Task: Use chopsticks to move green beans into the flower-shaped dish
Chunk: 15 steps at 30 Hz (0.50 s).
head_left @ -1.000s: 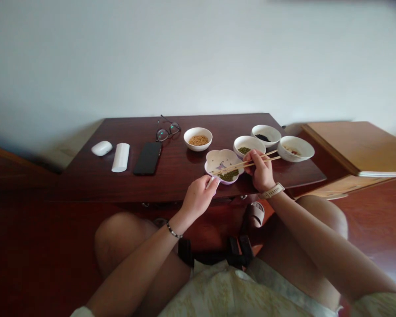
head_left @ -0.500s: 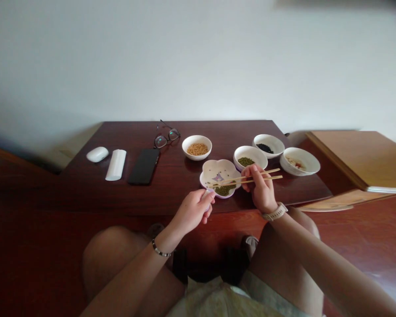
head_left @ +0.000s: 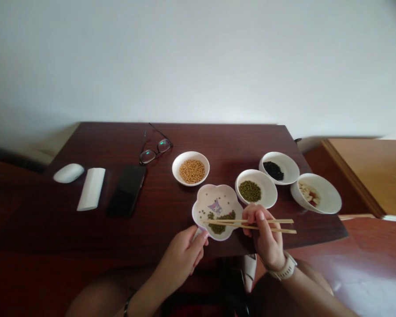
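My left hand (head_left: 186, 251) is closed around the short handle of a flower-shaped bowl (head_left: 202, 200) with a purple rim and a cartoon figure inside. Green beans (head_left: 216, 228) lie heaped in its near part, with a few scattered about. In my right hand (head_left: 265, 233) is a pair of chopsticks (head_left: 250, 223), their tips over the left side of those beans. Whether a bean sits between the tips is too small to tell. Just beyond my right hand stands a white bowl (head_left: 268, 193) of green beans.
At the right are a bowl (head_left: 290, 165) of black beans and a bowl (head_left: 330, 196) with pale and reddish pieces. A bowl (head_left: 190, 155) of yellow soybeans stands mid-table. Glasses (head_left: 156, 151), a black phone (head_left: 127, 189), a white case (head_left: 91, 189) and a white mouse-shaped object (head_left: 68, 173) lie left.
My view has shifted, so the table looks larger and lower. The chopstick tips have drawn closer together over the left of the flower-shaped bowl. Both hands keep their holds.
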{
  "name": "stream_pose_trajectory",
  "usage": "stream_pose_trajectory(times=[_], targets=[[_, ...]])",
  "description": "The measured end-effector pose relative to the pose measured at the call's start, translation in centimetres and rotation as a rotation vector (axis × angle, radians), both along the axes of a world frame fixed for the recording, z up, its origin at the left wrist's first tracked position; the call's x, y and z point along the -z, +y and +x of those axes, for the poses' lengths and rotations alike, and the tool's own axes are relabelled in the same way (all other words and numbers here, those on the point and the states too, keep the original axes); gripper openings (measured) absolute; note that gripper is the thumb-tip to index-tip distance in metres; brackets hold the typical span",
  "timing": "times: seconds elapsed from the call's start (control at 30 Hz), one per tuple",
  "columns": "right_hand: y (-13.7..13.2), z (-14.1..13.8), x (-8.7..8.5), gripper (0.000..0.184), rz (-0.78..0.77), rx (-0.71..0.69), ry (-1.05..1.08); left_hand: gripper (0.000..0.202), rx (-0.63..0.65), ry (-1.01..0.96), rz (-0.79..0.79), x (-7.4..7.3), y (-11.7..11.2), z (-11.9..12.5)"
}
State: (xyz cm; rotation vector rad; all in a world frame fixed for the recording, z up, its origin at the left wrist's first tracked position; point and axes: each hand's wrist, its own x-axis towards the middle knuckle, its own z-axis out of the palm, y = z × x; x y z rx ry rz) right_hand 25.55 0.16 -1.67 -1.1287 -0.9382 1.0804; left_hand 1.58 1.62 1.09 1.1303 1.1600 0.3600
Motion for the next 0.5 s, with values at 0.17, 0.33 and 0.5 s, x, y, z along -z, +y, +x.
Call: stream_pose_trajectory(times=[0.17,0.33,0.5], targets=[[0.4,-0.1,-0.9,0.037,0.062,-0.018,-0.008,0.048,-0.025,0.036,0.149,-0.2,-0.9,0.1],[0.2,-0.3,-1.3,0.044,0.137,0.039,-0.033,0.047,0.006,0.002,0.352,-0.1,-1.1,0.4],[0.3,-0.2,-1.1,0.052,0.179,0.085,-0.05,0.045,-0.011,-0.014,0.43,0.4,-1.1,0.5]])
